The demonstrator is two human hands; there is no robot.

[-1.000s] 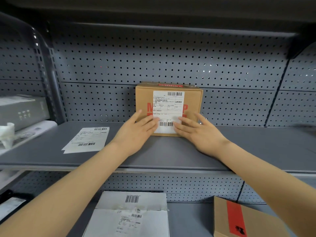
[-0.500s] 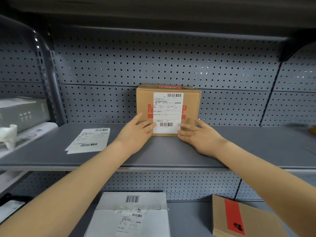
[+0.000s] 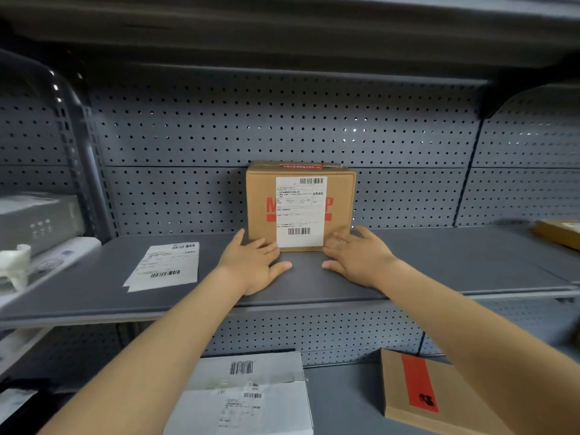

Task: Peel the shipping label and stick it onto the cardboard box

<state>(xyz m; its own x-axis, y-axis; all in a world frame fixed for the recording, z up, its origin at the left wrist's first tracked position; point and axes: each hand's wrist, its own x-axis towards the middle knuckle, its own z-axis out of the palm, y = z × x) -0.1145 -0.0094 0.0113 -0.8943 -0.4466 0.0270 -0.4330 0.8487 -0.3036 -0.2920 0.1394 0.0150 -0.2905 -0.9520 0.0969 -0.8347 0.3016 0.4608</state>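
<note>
A brown cardboard box [image 3: 260,208] with red print stands upright at the back of the grey shelf [image 3: 439,265], against the pegboard. A white shipping label [image 3: 300,211] with barcodes lies flat on its front face. My left hand [image 3: 252,265] rests on the shelf just below the box's lower left corner, fingers spread, fingertips at the box's bottom edge. My right hand [image 3: 357,255] lies flat by the lower right corner, fingers apart, touching the box's base. Neither hand holds anything.
A white label sheet [image 3: 166,266] lies on the shelf to the left. A grey device [image 3: 37,221] and a white object [image 3: 14,262] sit far left. Below are a white parcel [image 3: 248,400] and a brown box with red tape [image 3: 420,394]. Another box edge [image 3: 558,232] shows far right.
Both hands slid down and outward off the label, from pressing its lower part to resting at the box's bottom corners. The label stays stuck on the box.
</note>
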